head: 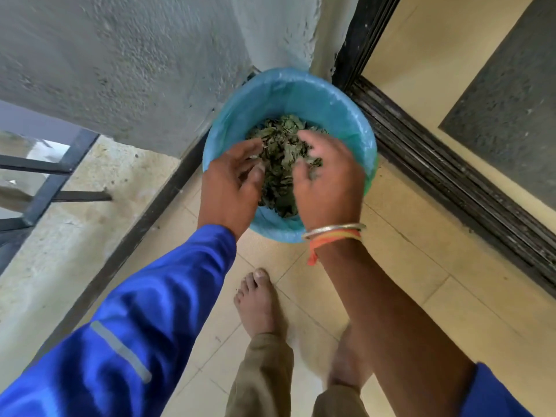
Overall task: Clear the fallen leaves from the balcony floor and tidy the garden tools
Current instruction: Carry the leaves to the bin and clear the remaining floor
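Note:
A round bin lined with a blue plastic bag (301, 94) stands on the tiled floor in the corner by the wall. A heap of dry green leaves (279, 155) lies inside it. Both of my hands hover over the bin's mouth with the leaves between them. My left hand (231, 182) has loosely bent fingers at the left edge of the leaf heap. My right hand (325, 176), with a bangle and orange thread at the wrist, has spread fingers touching the leaves on the right. No garden tools are in view.
A rough grey wall (120, 70) rises behind the bin. A black sliding-door track (451, 182) runs along the right. A metal railing (45, 182) and concrete ledge lie at the left. My bare feet (258, 302) stand on the yellow tiles just before the bin.

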A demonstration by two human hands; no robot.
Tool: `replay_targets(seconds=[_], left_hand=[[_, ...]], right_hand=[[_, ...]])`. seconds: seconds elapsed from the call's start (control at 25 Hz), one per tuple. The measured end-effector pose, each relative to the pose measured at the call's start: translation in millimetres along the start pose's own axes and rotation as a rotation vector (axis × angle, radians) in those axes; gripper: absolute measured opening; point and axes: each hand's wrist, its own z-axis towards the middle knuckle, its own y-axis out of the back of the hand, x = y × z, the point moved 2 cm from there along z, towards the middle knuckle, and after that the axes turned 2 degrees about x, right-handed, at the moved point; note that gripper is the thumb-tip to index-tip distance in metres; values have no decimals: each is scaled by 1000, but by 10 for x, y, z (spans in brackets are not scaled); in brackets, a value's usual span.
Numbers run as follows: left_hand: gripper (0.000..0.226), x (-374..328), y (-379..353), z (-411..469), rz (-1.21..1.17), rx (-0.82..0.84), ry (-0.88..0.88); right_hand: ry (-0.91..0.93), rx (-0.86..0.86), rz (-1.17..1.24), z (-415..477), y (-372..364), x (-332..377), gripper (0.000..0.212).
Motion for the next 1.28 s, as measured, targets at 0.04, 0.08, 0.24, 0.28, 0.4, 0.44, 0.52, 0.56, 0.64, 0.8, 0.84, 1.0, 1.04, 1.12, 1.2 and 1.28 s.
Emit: replay_targets(seconds=[0.04,0.08,0.24,0.28,0.4,0.44,0.52,0.56,0.64,0.8,0.84,1.0,1.04,1.12,1.2,1.28], left_hand=[[32,43,18,-34,-14,-29,-25],[31,28,24,-32,7,-52,-28],[38,37,-56,-131,61,10,-71],[38,69,-81,-128,55,11,-82],[37,80,-66,-166,74,-79,-108],[36,117,-58,-159,80,-122,-129],[36,166,-38,-150,83,-175,-133],[36,153,-30,-160,87,-188,-129],[32,146,-41,-190,80,-209,-151],[15,16,-179,-349,111,-269,-323],[13,-1,-293,-450,77,-209,-355],[14,278,-894,-794,18,172,-266],[17,428,-1044,-747,16,215,-196],[28,692,-1309,-478,86,201,-91],[42,810,-1535,-48,241,170,-48],[55,839,-1725,396,366,201,-18]], right_hand=[[27,-115,-60,-24,90,-89,41],[-13,-198,-96,-45,161,-193,46],[-450,-180,140,-178,150,-432,52],[-475,-174,169,-214,100,-425,47],[-484,-168,277,-278,-115,-244,44],[-485,-155,306,-300,-204,-155,45],[-511,-113,377,-327,-373,12,47],[-544,-93,405,-323,-430,64,47],[-554,-85,419,-304,-473,49,41],[-490,-86,605,-321,-461,-215,36],[-483,-78,645,-316,-465,-353,40],[-434,106,320,-139,-504,-1082,31],[-385,185,187,-47,-532,-1271,29],[-237,335,-96,177,-627,-1572,40],[-72,375,-306,425,-747,-1759,55],[22,319,-397,672,-862,-1871,65]])
